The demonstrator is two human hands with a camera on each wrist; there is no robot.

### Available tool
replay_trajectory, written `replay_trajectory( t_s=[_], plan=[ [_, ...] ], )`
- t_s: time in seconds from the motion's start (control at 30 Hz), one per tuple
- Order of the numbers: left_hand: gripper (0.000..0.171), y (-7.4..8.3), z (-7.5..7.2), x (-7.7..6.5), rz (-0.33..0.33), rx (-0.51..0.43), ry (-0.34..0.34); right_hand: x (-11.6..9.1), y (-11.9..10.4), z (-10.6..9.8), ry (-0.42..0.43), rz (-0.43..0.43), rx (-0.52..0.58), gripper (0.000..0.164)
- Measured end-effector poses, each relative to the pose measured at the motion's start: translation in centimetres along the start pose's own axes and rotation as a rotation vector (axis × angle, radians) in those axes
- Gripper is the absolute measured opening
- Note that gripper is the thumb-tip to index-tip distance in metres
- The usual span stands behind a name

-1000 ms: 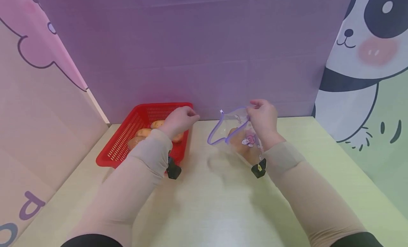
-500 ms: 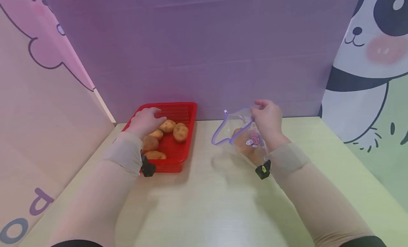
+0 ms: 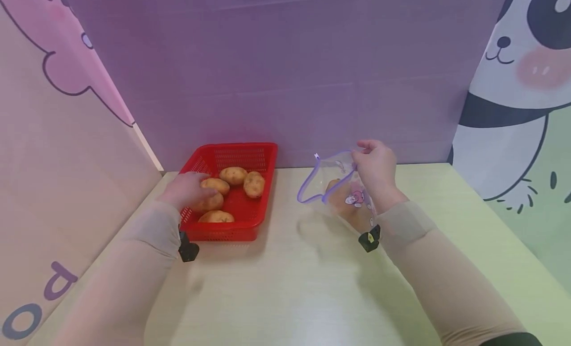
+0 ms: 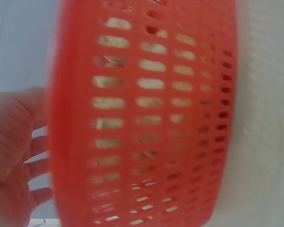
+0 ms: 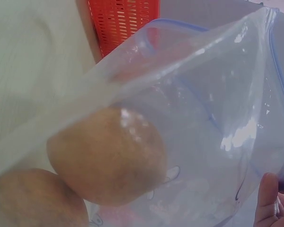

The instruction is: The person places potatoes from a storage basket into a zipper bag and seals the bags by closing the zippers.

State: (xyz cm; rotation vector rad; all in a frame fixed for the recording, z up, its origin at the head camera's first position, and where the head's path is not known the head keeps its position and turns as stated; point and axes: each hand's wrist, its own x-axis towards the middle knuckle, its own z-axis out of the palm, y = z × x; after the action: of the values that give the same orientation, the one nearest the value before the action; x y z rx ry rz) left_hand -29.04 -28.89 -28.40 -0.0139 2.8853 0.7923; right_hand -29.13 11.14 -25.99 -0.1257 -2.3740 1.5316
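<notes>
My left hand point(image 3: 183, 191) reaches over the left rim of a red plastic basket point(image 3: 223, 232), its fingers beside a potato point(image 3: 210, 202). In the left wrist view the fingers are spread beyond the basket wall and hold nothing. Several potatoes lie in the basket, among them a potato point(image 3: 233, 176) at the back. On the right, my right hand point(image 3: 376, 167) pinches the edge of a clear zip bag point(image 3: 355, 200) with a purple seal and a cartoon print. The bag's mouth gapes toward the basket. Two potatoes, one of them a round potato point(image 5: 109, 156), show inside it.
Everything stands on a pale wooden table point(image 3: 276, 281). A purple cloth backdrop point(image 3: 303, 78) rises behind its far edge. Printed panels flank it, with a panda point(image 3: 504, 138) on the right one.
My left hand has swung left from above the basket's right part and come down at its left side, uncovering potatoes. The right hand keeps its hold on the bag.
</notes>
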Motion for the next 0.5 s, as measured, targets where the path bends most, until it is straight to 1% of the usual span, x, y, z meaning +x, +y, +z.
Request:
replay_trajectory(
  t_s=[0.03, 0.1, 0.2, 0.23, 0.27, 0.37, 0.43, 0.5],
  plan=[
    [0.065, -0.2, 0.1, 0.1, 0.01, 0.007, -0.006, 0.0, 0.0, 0.0, 0.0, 0.002, 0.003, 0.036],
    [0.064, -0.7, 0.4, 0.2, 0.007, -0.016, -0.026, -0.2, 0.0, 0.0, -0.003, 0.007, 0.011, 0.037],
    [0.072, -1.4, 0.7, 0.3, -0.058, -0.078, -0.065, -0.3, 0.0, 0.0, -0.007, 0.015, 0.019, 0.037],
    [0.073, -1.7, 0.8, 0.4, -0.071, -0.074, -0.066, -0.3, 0.0, 0.0, -0.007, 0.016, 0.021, 0.037],
    [0.073, -1.9, 0.9, 0.4, -0.094, -0.099, -0.074, -0.4, 0.0, 0.0, -0.007, 0.016, 0.022, 0.037],
    [0.077, -2.8, 1.1, 0.7, -0.145, -0.133, -0.082, -0.4, 0.0, 0.0, -0.004, 0.012, 0.016, 0.037],
    [0.082, -3.3, 1.2, 0.7, -0.155, -0.147, -0.084, -0.4, -0.1, 0.0, 0.0, 0.009, 0.017, 0.036],
    [0.085, -3.7, 1.2, 0.8, -0.185, -0.213, -0.096, -0.4, -0.1, -0.1, -0.001, 0.005, 0.012, 0.036]
  ],
)
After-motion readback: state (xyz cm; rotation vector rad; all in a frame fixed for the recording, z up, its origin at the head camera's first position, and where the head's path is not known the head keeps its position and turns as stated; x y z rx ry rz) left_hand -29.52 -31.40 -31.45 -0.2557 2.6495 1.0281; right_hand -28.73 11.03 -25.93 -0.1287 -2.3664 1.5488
